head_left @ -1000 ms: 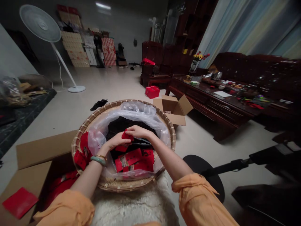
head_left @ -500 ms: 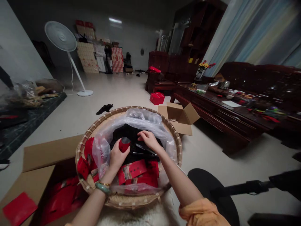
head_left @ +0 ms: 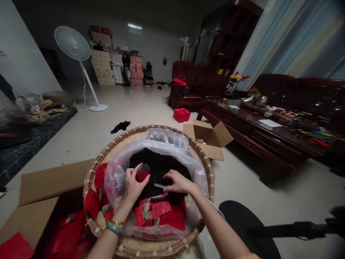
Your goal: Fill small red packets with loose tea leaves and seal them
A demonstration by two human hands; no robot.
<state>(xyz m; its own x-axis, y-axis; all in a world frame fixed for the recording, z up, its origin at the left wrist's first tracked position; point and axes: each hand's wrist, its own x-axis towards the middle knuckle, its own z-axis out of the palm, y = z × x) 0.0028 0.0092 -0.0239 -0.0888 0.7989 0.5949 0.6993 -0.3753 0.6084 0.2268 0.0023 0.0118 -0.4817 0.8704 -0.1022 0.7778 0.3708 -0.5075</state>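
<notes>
My left hand [head_left: 133,187] grips a small red cylinder [head_left: 142,173] with a dark top, holding it above black material [head_left: 159,165]. My right hand [head_left: 179,182] rests on that material, its fingertips by a thin metal tool [head_left: 159,186], perhaps scissors; whether the hand holds it is unclear. Both hands are inside a clear plastic bag [head_left: 159,144] lining a round woven bamboo basket [head_left: 207,176]. Red printed packets [head_left: 152,212] lie in the bag below my hands, and more red packets [head_left: 94,201] sit near the basket's left edge.
An open cardboard box [head_left: 51,187] with red items stands at lower left. A smaller open box [head_left: 212,138] sits beyond the basket. A dark wooden table [head_left: 256,133] with clutter runs along the right. A black stand [head_left: 248,230] sits at lower right.
My right hand has moved away from my left, toward the right side of the black material. My left hand has shifted toward me with the red cylinder still in it.
</notes>
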